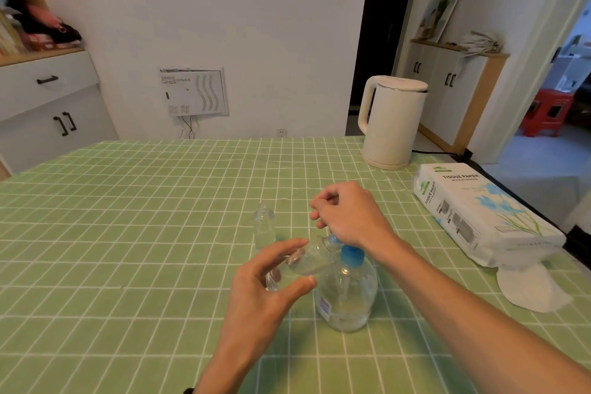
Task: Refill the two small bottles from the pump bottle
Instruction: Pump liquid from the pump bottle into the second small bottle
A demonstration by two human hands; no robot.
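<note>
A clear round pump bottle point(347, 297) with a blue collar stands on the green checked tablecloth near the middle. My right hand point(348, 217) rests on top of its pump head, fingers curled over it. My left hand point(271, 291) holds a small clear bottle point(303, 261) tilted on its side, its mouth up against the blue spout under my right hand. A second small clear bottle point(264, 227) stands upright on the cloth just behind and to the left, untouched.
A white electric kettle point(391, 125) stands at the back right with its cord running off the edge. A tissue paper pack point(479, 211) lies along the right edge, with a loose white tissue point(531, 288) in front of it.
</note>
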